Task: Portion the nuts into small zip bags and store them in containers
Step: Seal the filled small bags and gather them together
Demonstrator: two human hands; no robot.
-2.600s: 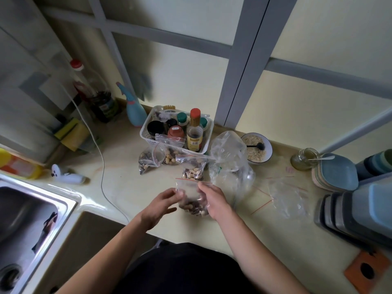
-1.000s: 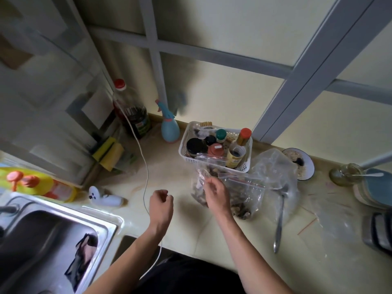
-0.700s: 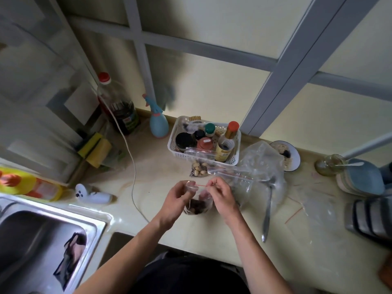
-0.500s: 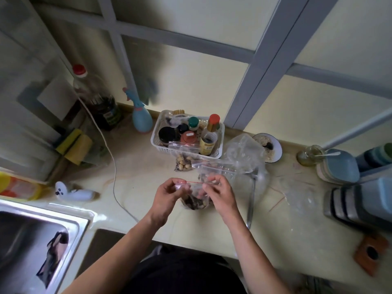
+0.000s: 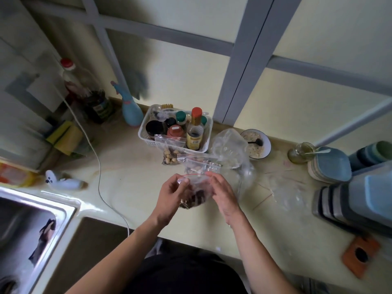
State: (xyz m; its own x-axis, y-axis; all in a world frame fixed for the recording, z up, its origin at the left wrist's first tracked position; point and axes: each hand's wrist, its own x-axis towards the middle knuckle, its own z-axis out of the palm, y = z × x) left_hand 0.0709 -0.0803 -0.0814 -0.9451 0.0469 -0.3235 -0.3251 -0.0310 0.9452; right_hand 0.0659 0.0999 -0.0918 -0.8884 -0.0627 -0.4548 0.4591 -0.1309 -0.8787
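Observation:
A small clear zip bag (image 5: 196,193) with a red seal line and dark nuts in its bottom hangs just above the counter, held at the top corners by both hands. My left hand (image 5: 172,195) pinches its left corner and my right hand (image 5: 220,190) grips its right side. Behind it lies another filled zip bag (image 5: 199,164), and a third bag of pale nuts (image 5: 169,154) leans against the white basket (image 5: 206,146). A big crumpled clear bag (image 5: 230,149) sits to the right of them.
The basket holds sauce bottles and jars. A bowl (image 5: 266,153) with a dark spoon, a glass jar (image 5: 299,154), stacked blue-lidded containers (image 5: 331,166) and empty zip bags (image 5: 286,190) stand right. A sink (image 5: 31,228), a white cable (image 5: 99,166) and a blue spray bottle (image 5: 130,107) are left.
My right hand lifted a small bag of dark nuts from beside the big bag, my left hand joined it, and both brought the bag nearer to me above the counter.

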